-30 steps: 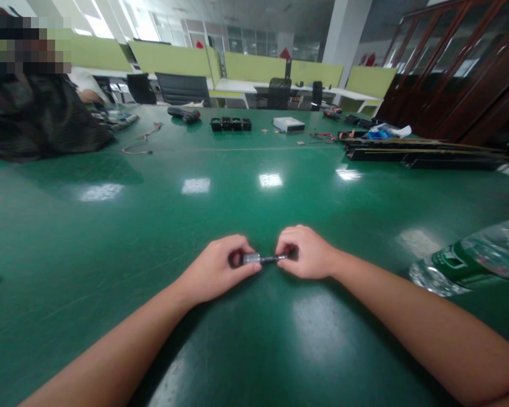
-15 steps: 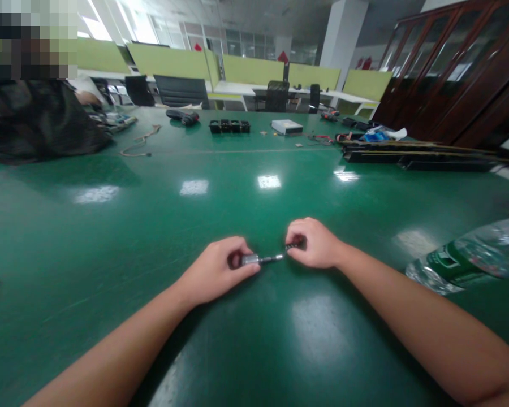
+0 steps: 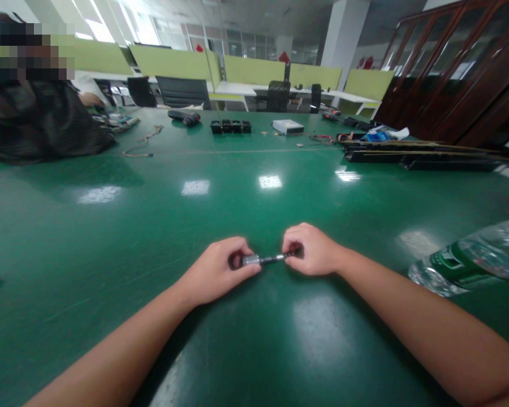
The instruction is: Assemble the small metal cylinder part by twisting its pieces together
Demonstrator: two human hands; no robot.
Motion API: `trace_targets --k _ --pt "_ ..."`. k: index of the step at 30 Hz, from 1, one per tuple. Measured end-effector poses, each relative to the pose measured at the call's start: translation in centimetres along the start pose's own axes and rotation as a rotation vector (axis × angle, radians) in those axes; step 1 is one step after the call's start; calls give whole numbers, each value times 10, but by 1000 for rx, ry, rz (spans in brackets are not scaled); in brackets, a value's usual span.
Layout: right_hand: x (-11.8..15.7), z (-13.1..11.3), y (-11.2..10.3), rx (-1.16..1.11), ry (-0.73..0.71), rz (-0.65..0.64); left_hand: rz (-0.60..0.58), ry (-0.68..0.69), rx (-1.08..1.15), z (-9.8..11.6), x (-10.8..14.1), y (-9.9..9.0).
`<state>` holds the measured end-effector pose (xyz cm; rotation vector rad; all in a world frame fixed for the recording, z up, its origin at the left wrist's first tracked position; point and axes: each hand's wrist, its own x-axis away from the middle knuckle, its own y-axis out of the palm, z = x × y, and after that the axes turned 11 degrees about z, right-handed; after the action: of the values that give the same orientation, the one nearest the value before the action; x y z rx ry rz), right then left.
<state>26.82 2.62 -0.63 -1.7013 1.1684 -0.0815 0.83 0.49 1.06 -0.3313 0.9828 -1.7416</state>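
Near the middle of the green table (image 3: 152,226), my left hand (image 3: 220,268) is closed round the thick silver end of a small rod-like tool (image 3: 251,260). The tool's thin dark shaft lies nearly level and points right, with a shiny tip. My right hand (image 3: 311,249) pinches a small dark piece (image 3: 292,253) at that tip. The piece is mostly hidden by my fingers, and it seems to meet the tip.
A clear bottle with a green label (image 3: 462,263) lies at the right. Farther back are black strips (image 3: 441,158), a silver box (image 3: 287,126), a black module (image 3: 231,126), a cable (image 3: 142,148) and a dark bag (image 3: 46,121). A person is at the far left.
My right hand has moved slightly down and left, bringing the small dark piece to the tool's tip. My left hand has barely moved and still holds the tool.
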Motion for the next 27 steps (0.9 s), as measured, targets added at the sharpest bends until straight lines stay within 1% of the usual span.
trace_targets --k 6,10,13,17,23,27 --pt "-1 -2 3 -44 3 14 2 7 14 -2 0 1" --pt "-2 -10 11 -117 11 29 25 15 28 -7 1 3" --pt "-2 -16 16 -157 9 9 36 45 42 -10 2 4" --pt "-3 -18 17 -119 5 5 21 76 46 -9 2 2" --pt "-4 -14 18 -87 -76 18 -3 36 41 -5 2 -1" --pt "-4 -16 20 -77 -91 10 -3 33 -10 -5 1 1"
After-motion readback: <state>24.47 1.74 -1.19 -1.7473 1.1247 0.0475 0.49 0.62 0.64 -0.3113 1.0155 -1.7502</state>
